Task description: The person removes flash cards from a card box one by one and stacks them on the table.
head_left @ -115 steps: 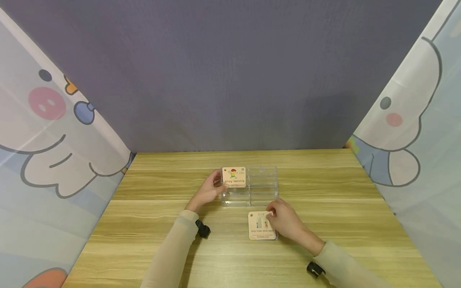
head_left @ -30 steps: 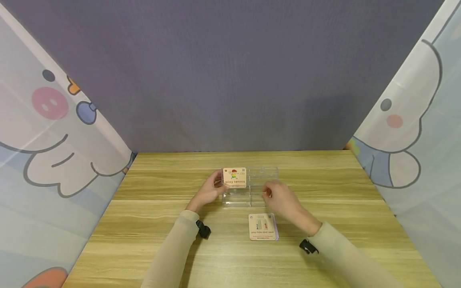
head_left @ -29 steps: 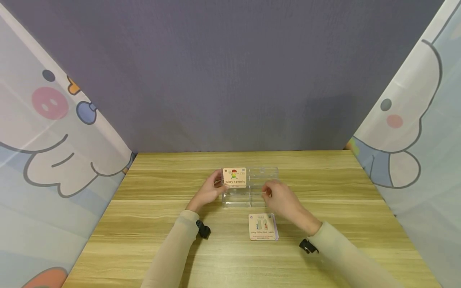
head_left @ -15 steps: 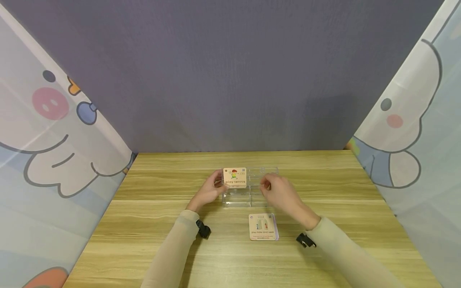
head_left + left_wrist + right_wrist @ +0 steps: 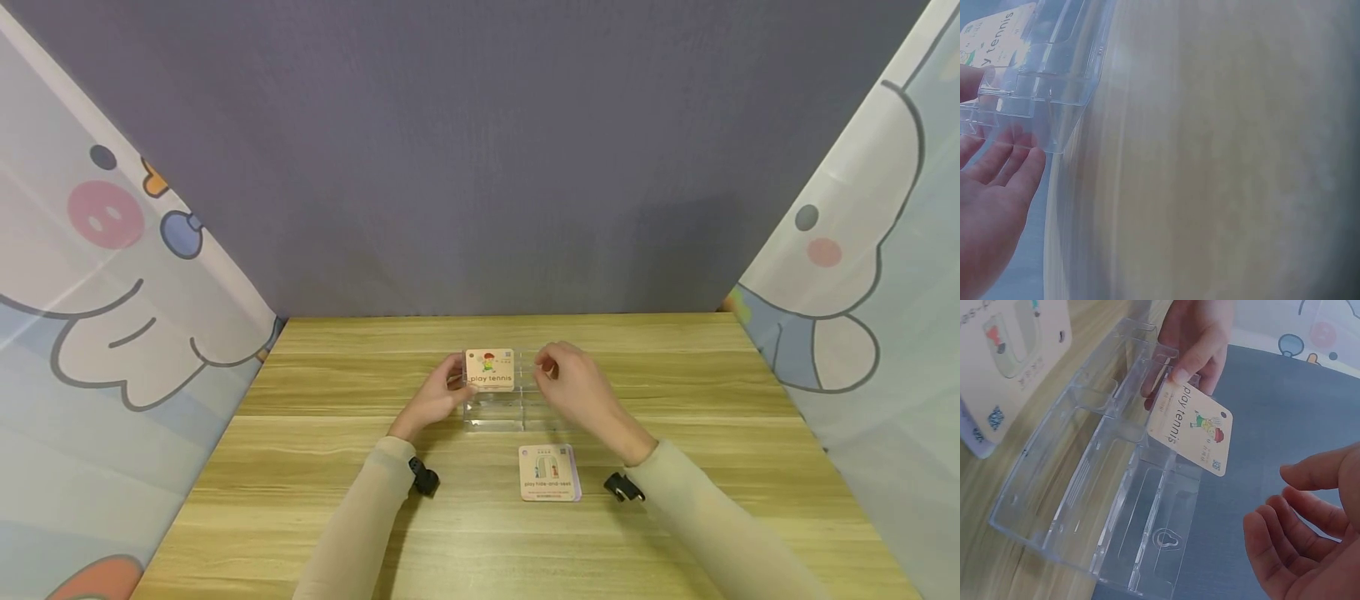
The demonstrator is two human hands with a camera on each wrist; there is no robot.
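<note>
My left hand (image 5: 433,396) grips the left edge of a clear plastic card rack (image 5: 492,412), its thumb in front and its fingers behind. A "play tennis" card (image 5: 490,371) sits in the rack's upper left compartment, with the thumb at its lower corner. In the right wrist view that thumb overlaps the card's edge. My right hand (image 5: 581,387) hovers before the rack's upper right part, fingers loosely bent. Seen from its own wrist camera, the right hand (image 5: 1310,531) has nothing between thumb and fingers.
A small stack of cards topped by "play hide-and-seek" (image 5: 547,472) lies on the wooden table (image 5: 300,467) in front of the rack, a purple edge showing beneath. A grey partition (image 5: 480,208) rises behind, with cartoon-print curtains (image 5: 112,333) on both sides.
My right hand has left the hide-and-seek stack and moved up over the rack's right side, then further up and slightly left. My left hand keeps its grip.
</note>
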